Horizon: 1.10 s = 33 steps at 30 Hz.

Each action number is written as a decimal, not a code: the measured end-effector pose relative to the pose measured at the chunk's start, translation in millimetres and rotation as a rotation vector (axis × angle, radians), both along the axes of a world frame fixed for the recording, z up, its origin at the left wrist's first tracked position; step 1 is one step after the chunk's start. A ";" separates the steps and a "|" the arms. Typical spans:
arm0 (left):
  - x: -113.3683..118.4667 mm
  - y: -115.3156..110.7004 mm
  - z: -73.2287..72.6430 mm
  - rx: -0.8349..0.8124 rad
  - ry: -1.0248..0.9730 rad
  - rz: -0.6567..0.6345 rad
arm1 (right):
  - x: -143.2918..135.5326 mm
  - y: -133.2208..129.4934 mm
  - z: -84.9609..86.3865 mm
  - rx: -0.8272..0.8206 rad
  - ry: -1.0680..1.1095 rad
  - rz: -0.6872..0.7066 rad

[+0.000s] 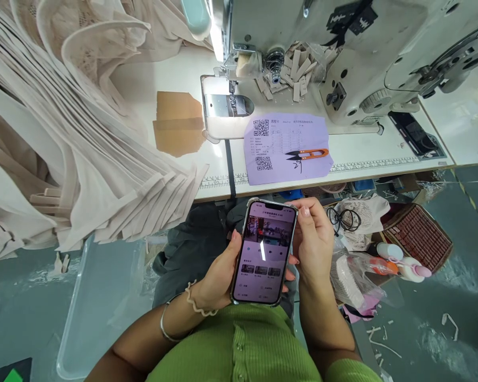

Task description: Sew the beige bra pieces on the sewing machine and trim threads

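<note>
A smartphone [265,254] with a lit screen showing pictures and rows of icons is held upright above my lap. My left hand [219,276] is wrapped round it from the left, its fingertips showing past the right edge. At the phone's upper right corner, the thumb and forefinger of my right hand [314,244] are closed on the edge; its other fingers are partly hidden. Beyond the phone, orange thread snips [314,153] lie on a purple printed sheet [258,132] with two QR codes, at the table's front edge.
A sewing machine [354,69] stands on the white table, with small fabric pieces [300,69] beneath its arm. Beige garments [115,201] hang over the left edge. Brown card [179,124] lies beside the needle plate. A wicker basket [418,236] and bottles are at the right.
</note>
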<state>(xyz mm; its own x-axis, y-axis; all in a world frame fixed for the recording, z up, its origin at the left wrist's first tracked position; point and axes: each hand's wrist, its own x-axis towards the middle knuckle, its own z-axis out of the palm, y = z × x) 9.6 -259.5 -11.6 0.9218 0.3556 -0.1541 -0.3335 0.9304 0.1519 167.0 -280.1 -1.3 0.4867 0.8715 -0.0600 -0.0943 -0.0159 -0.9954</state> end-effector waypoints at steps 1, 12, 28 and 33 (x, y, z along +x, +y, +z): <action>0.0 0.1 0.4 0.001 -0.003 0.000 | -0.1 -0.2 -0.2 0.003 -0.002 -0.005; -0.7 -1.1 -0.7 0.013 -0.013 -0.003 | -0.2 -1.0 -0.1 0.000 0.001 -0.006; -1.9 -1.4 -0.6 0.009 0.011 -0.004 | 0.8 0.9 0.6 -0.014 -0.086 -0.004; -1.7 -1.9 -1.4 0.005 -0.008 -0.009 | 0.5 0.7 -0.1 -0.014 -0.089 -0.005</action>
<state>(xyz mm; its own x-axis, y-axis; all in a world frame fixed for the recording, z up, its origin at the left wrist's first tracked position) 7.9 -261.4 -13.0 0.9262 0.3478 -0.1455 -0.3261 0.9327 0.1539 167.5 -279.4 -1.5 0.4947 0.8686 -0.0287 -0.0057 -0.0297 -0.9995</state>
